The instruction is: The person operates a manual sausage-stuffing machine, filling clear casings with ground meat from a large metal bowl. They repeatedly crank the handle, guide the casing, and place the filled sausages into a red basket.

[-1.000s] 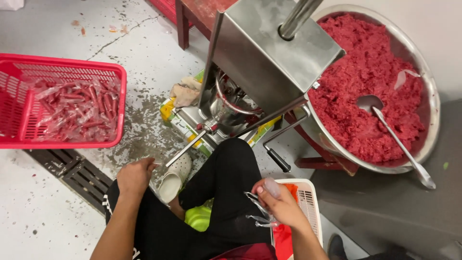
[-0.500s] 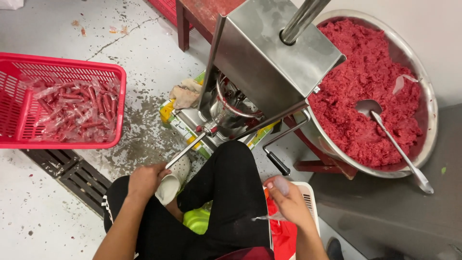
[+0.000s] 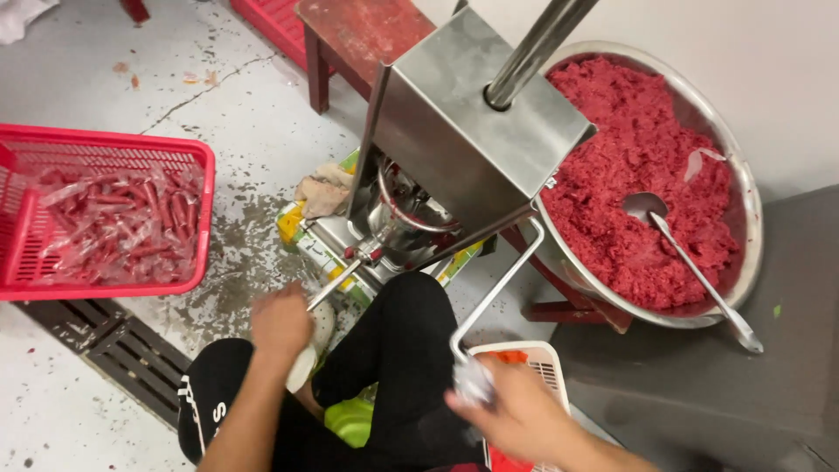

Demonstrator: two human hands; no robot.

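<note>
We are mid-fill at the steel sausage stuffer (image 3: pixel 476 131): our left hand (image 3: pixel 281 322) has its fingers closed round the nozzle (image 3: pixel 334 284) end, our right hand (image 3: pixel 516 411) grips the crank handle (image 3: pixel 494 293), which next needs steady turning.

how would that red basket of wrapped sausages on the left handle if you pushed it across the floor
The red basket sits low and wide, so it would probably slide, not tip. Heaped with wrapped sausages, it is likely fairly heavy. The speckled floor looks damp, so it may slip easily.
</note>
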